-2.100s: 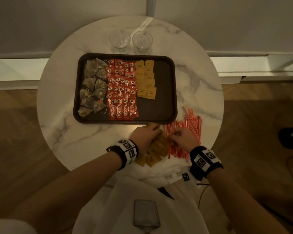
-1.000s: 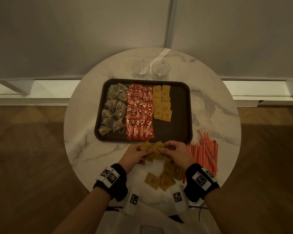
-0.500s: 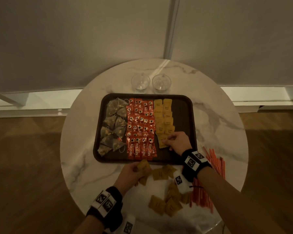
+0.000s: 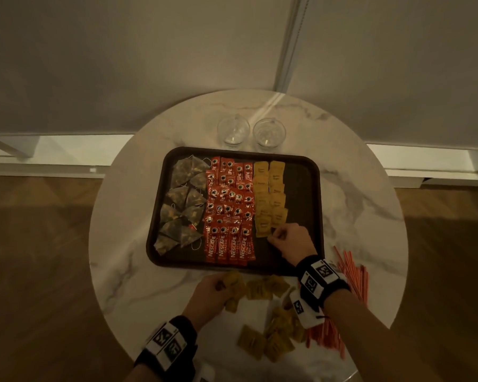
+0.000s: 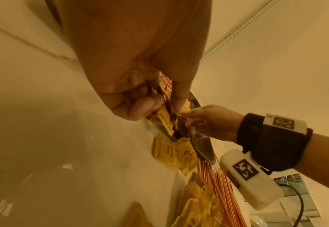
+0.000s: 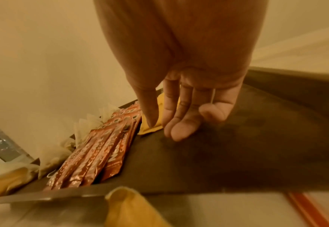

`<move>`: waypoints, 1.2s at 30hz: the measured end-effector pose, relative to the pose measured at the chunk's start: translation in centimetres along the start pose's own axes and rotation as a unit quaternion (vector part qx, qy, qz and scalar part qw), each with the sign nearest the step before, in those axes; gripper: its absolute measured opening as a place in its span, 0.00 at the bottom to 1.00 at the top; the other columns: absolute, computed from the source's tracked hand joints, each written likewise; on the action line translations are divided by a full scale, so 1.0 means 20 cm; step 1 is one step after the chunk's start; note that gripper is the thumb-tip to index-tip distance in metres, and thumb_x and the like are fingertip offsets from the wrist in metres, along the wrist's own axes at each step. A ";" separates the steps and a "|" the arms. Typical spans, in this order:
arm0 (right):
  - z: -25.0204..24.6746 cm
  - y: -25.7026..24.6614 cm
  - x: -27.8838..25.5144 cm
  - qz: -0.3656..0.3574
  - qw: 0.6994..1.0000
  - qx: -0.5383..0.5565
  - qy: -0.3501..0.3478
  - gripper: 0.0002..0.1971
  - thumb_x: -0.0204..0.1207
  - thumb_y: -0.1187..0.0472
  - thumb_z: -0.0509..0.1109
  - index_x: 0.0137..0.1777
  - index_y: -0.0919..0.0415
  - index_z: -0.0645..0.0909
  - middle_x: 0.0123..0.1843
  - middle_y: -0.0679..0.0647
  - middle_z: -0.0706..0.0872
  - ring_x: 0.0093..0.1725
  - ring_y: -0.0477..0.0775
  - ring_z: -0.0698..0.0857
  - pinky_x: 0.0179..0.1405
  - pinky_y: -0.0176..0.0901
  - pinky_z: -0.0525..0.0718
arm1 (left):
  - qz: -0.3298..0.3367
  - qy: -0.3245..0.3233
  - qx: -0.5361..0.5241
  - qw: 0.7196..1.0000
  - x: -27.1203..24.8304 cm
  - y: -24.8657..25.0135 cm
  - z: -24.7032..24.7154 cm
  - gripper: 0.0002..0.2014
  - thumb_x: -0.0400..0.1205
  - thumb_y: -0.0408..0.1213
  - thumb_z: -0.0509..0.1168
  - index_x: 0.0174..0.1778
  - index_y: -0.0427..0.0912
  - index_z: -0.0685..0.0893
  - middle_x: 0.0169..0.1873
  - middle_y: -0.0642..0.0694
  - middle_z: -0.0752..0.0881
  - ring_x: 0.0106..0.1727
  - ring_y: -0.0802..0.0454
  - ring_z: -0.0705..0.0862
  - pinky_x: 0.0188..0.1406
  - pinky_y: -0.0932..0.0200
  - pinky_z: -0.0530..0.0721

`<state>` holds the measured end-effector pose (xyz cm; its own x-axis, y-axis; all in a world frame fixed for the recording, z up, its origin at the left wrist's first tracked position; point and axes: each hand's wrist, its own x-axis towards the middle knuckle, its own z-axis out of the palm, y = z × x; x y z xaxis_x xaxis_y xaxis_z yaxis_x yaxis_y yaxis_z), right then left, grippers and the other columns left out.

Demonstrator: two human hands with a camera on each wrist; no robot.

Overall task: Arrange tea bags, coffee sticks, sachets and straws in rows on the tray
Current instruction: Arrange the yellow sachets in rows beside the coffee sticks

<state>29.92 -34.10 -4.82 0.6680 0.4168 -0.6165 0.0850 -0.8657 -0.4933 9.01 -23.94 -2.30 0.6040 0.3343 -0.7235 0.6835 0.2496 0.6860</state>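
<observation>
Reaching forward onto the tray (image 4: 304, 188) with the right hand (image 4: 290, 241), no longer joined to the left hand (image 4: 207, 296) as one second ago. Keeping the palm down, pinching a yellow sachet (image 6: 150, 130) between thumb and forefinger. Gripping a bunch of sachets (image 4: 233, 282) in curled left fingers, nearer and left of the right hand.

Black wristbands (image 5: 266, 145) at left hand (image 4: 207, 297) and right hand (image 4: 290, 241), white blocks (image 5: 251, 178) bearing black square codes; thin black cable (image 5: 302, 204)
</observation>
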 end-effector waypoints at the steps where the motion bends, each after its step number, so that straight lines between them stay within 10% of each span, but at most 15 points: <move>1: 0.02 -0.01 0.00 0.000 1.000 0.000 -0.005 0.08 0.75 0.53 0.75 0.36 0.51 0.81 0.41 0.51 0.86 0.41 0.52 0.87 0.46 0.56 0.90 | 0.001 0.000 0.007 1.000 0.00 0.00 0.00 0.08 0.79 0.22 0.65 0.41 0.38 0.86 0.22 0.54 0.84 0.21 0.64 0.79 0.20 0.73 0.73; 22: 0.03 -0.08 0.05 -0.001 1.000 0.002 0.000 0.18 0.79 0.42 0.67 0.33 0.53 0.81 0.39 0.55 0.88 0.38 0.56 0.88 0.43 0.55 0.90 | 0.011 -0.019 0.007 1.000 0.02 0.10 -0.01 0.06 0.82 0.31 0.67 0.44 0.47 0.85 0.27 0.51 0.80 0.19 0.65 0.75 0.20 0.71 0.71; 36: -0.09 0.05 -0.28 -0.078 0.951 0.268 -0.133 0.06 0.77 0.65 0.74 0.49 0.67 0.88 0.39 0.57 0.90 0.28 0.47 0.84 0.33 0.35 0.84 | 0.106 -0.108 0.099 0.983 0.19 0.39 0.05 0.07 0.82 0.39 0.68 0.55 0.51 0.87 0.47 0.56 0.89 0.45 0.65 0.87 0.46 0.67 0.83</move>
<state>27.59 -37.76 -0.86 0.4622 0.6446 -0.6090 -0.2687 -0.5526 -0.7889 16.97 -21.57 0.20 0.8002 0.1538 -0.5797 0.5859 0.0059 0.8103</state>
